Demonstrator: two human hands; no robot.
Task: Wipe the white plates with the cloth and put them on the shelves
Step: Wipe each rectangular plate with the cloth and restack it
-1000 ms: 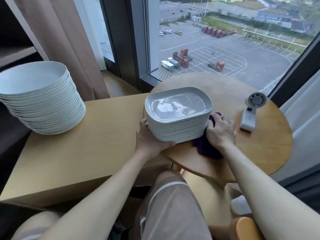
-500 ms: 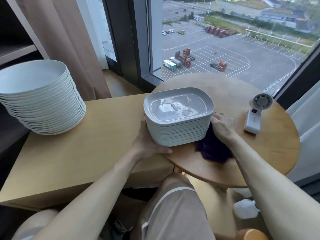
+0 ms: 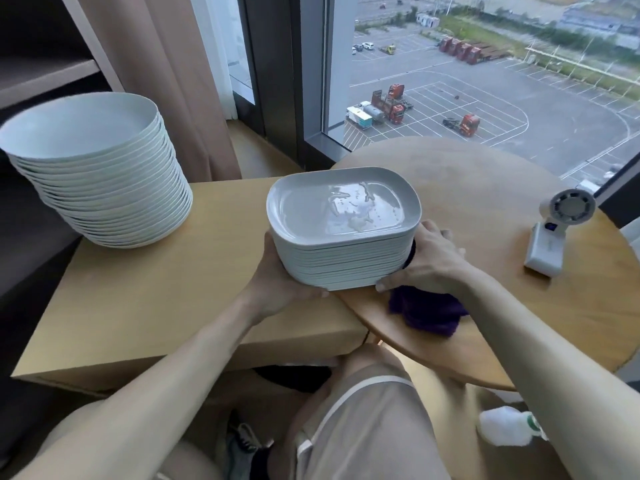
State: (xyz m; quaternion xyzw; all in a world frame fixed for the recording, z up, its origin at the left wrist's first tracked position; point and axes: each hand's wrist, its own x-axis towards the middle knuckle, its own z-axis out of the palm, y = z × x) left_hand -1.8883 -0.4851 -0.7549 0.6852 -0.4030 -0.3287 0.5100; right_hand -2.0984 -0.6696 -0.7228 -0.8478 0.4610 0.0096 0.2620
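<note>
A stack of several white rounded-rectangle plates stands at the near left edge of the round wooden table. My left hand grips the stack's left side, thumb under its front bottom edge. My right hand grips the right side, thumb along the bottom edge. A dark purple cloth lies on the table under my right hand. A second stack of several round white plates sits on the rectangular wooden table at the left. A shelf shows at the top left.
A small white handheld fan lies on the round table at the right. A beige curtain and a large window are behind the tables. My knees are below, and a white bottle lies on the floor at lower right.
My right hand moved off the top of the cloth to the stack's right side, thumb now at its bottom edge. The rectangular stack has shifted slightly left toward the table's edge.
</note>
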